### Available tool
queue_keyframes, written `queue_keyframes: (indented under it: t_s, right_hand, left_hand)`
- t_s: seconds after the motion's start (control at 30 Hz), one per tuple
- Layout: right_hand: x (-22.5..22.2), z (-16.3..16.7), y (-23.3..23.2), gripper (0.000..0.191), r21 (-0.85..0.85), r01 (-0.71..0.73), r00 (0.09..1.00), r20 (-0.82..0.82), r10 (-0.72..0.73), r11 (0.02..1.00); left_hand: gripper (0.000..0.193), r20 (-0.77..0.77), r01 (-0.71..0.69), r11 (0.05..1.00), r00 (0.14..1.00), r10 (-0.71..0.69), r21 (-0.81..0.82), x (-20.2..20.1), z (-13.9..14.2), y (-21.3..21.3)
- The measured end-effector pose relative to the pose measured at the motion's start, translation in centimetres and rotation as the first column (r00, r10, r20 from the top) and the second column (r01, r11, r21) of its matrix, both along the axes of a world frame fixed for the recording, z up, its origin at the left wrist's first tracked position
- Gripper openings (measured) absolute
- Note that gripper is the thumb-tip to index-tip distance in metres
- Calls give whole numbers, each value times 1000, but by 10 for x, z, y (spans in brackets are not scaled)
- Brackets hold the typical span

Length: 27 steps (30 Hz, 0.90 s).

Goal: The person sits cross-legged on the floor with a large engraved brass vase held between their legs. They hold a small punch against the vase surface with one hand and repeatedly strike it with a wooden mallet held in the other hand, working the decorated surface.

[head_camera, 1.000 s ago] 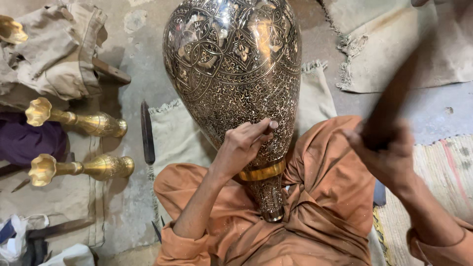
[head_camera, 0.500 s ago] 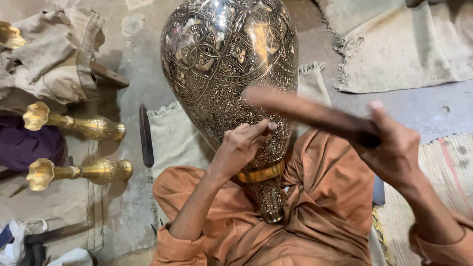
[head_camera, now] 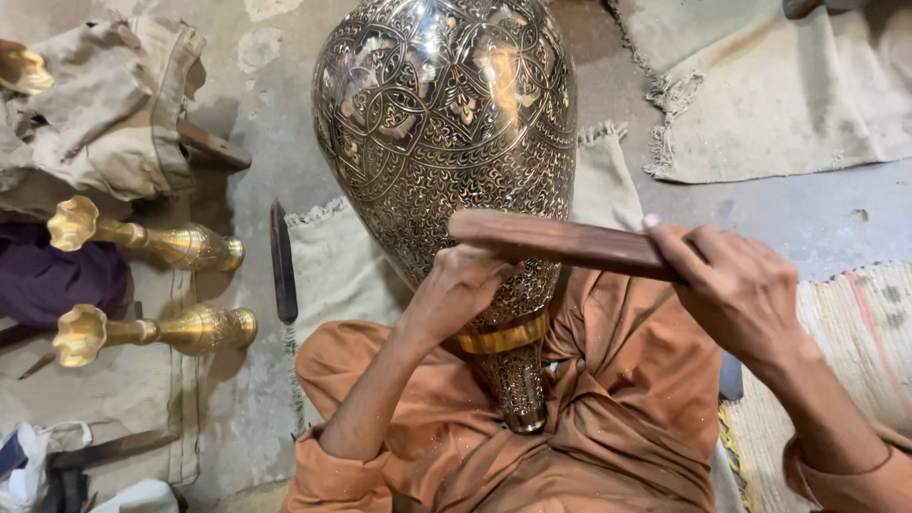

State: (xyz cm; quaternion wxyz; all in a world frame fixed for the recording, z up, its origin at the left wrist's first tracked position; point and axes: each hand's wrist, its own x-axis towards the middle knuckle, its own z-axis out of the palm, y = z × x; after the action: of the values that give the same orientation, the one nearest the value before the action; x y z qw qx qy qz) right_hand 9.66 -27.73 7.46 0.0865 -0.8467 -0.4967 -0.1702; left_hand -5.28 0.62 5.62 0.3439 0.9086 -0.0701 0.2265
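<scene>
- two hands work at the centre of the frame over a large engraved metal vase [head_camera: 446, 123], which lies with its narrow neck towards the lower centre, resting in the person's orange-clothed lap [head_camera: 589, 427].
- left hand [head_camera: 465, 285] is curled tight against the vase's lower body, fingers pinched together; whatever it pinches is too small to tell.
- right hand [head_camera: 746, 290], right of centre, is wrapped around one end of a flat wooden stick [head_camera: 560, 242], whose far end lies just above the left hand.
- two brass trumpet-shaped pieces [head_camera: 142, 242] lie on the floor at the left edge, one above the other.
- one dark tool [head_camera: 281, 261] lies on the floor just left of the vase, beside a pale cloth [head_camera: 332, 266].
</scene>
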Motion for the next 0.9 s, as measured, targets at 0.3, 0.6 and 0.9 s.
queue_keyframes:
  t_s: [0.3,0.6,0.9]
  right_hand:
    - [2,-12,-7,65,-110,69,997,-26,-72,992]
    - [5,-44,-15,72,367,11,929,-349,127,930]
    - [4,-34,-18,68,-106,107,980,-155,-123,989]
  left_hand:
    - [42,12,27,1000,1000,-27,-1,0,2,3]
    - [27,-165,51,998,985,-45,33,3,0,6]
    - [28,-154,78,997,985,-75,12,3,-1,7]
